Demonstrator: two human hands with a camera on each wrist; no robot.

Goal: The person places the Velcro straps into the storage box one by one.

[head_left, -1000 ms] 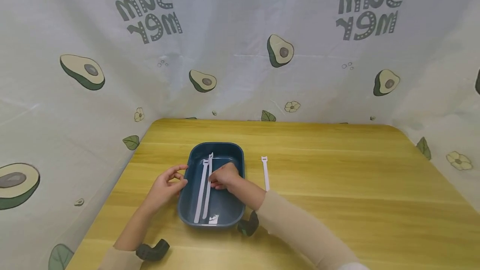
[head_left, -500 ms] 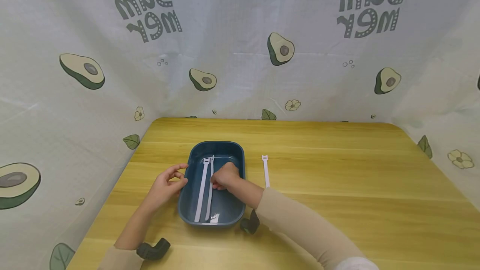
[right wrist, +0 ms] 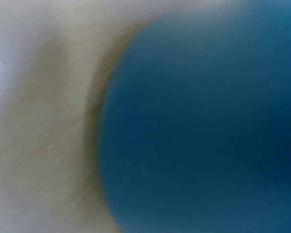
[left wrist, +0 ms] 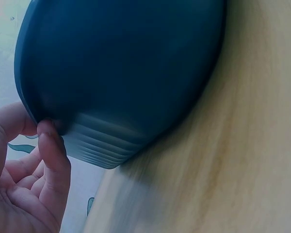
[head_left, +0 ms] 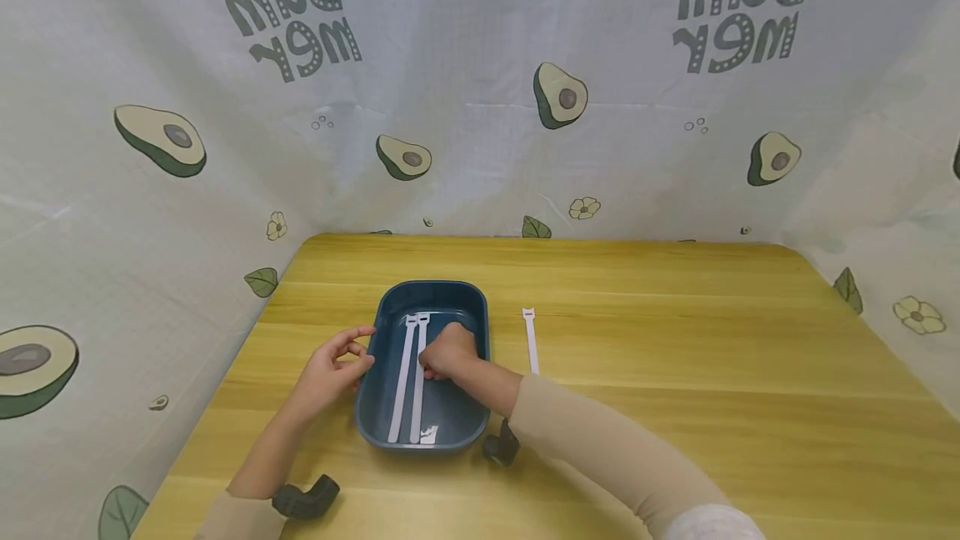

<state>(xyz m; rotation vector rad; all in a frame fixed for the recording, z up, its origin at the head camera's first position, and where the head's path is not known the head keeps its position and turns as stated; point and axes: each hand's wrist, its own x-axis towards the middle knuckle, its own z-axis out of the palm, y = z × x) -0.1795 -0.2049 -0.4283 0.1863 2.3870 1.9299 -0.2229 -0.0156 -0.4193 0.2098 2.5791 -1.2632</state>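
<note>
Two white hook-and-loop cable ties lie side by side lengthwise in a dark blue tray [head_left: 461, 432]. My right hand [head_left: 450, 350] reaches into the tray and pinches the right-hand cable tie [head_left: 417, 407] near its middle; its fingertips are partly hidden. Left of that lies the other cable tie [head_left: 402, 390], untouched. At the tray's left side, my left hand [head_left: 330, 369] touches the rim with thumb and index finger, loosely bent. The left wrist view shows those fingertips against the outer edge. The right wrist view is blurred, with only blue tray wall and pale table.
A third white cable tie [head_left: 531, 340] lies on the wooden table [head_left: 675, 340] right of the tray, its lower end hidden by my right sleeve. Black devices sit at both wrists. A white avocado-print curtain [head_left: 480, 90] stands behind and beside the table.
My right hand has turned and shifted the right-hand cable tie so it lies flatter, nearly parallel to the other one. My left hand has stayed at the rim.
</note>
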